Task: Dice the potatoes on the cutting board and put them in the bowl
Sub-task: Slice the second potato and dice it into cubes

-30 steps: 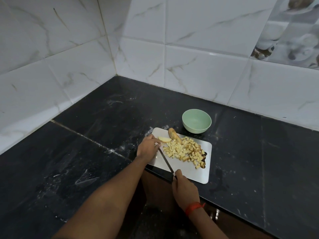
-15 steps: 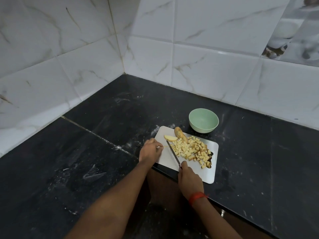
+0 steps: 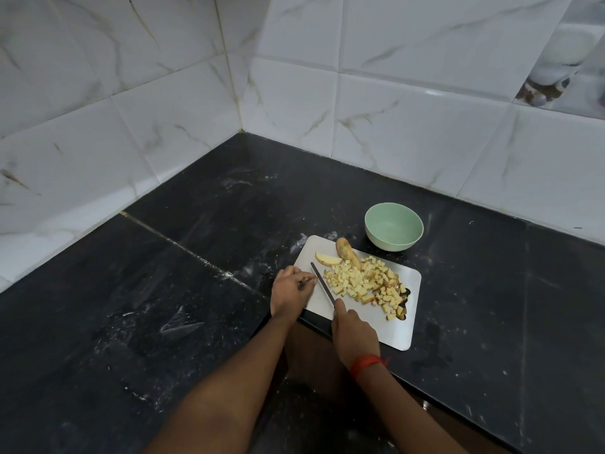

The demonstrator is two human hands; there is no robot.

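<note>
Knife [image 3: 322, 283] diagonal, tip pointing far-left, right grip [image 3: 355, 334] wrapped round its handle, left grip [image 3: 289, 291] curled at cutting board [image 3: 393, 332] edge, hold unclear.

You have a black counter [image 3: 196, 283] streaked with white smears. On it lie the cutting board [image 3: 393, 334] at the front edge, and, just behind it, the green bowl [image 3: 389, 245].

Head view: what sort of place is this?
Most likely a home kitchen: a black stone countertop meets white marble-look wall tiles, and diced potato lies on a cutting board beside a green bowl, the right hand gripping a knife.
</note>
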